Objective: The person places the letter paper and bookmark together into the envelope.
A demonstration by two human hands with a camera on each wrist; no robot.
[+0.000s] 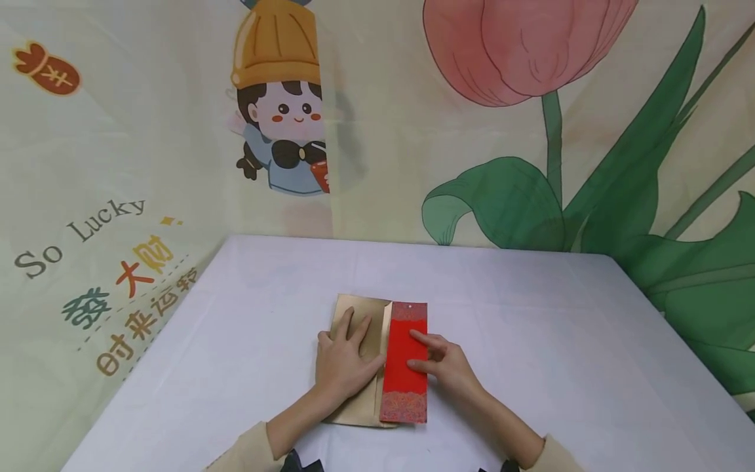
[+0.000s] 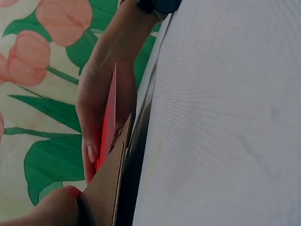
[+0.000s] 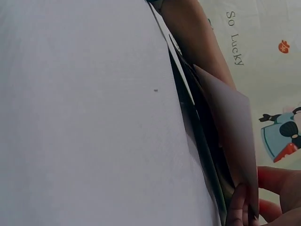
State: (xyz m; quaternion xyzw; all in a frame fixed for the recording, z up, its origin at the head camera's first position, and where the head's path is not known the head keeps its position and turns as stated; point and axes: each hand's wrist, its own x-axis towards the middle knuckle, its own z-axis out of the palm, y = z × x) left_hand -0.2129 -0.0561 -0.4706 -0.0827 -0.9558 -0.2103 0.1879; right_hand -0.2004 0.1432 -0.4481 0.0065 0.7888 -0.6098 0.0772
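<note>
A gold envelope (image 1: pixel 361 406) lies on the table, its long side running away from me. My left hand (image 1: pixel 347 367) rests on it with fingers spread, the thumb reaching to its right part. Along the envelope's right side is a long red card (image 1: pixel 404 373) with patterned bands at both ends and a small hole at the far end. My right hand (image 1: pixel 451 370) pinches the card's right edge, with fingers on both faces. The wrist views show the card (image 2: pixel 109 123) tilted up from the table. Its pale underside (image 3: pixel 230 117) faces the right wrist camera.
The table (image 1: pixel 236 328) has a white cover. Behind it hangs a printed cloth (image 1: pixel 377 98) with a cartoon figure, a large tulip and leaves; lettering runs down its left side. Beige sleeves (image 1: pixel 248 449) show at the near edge.
</note>
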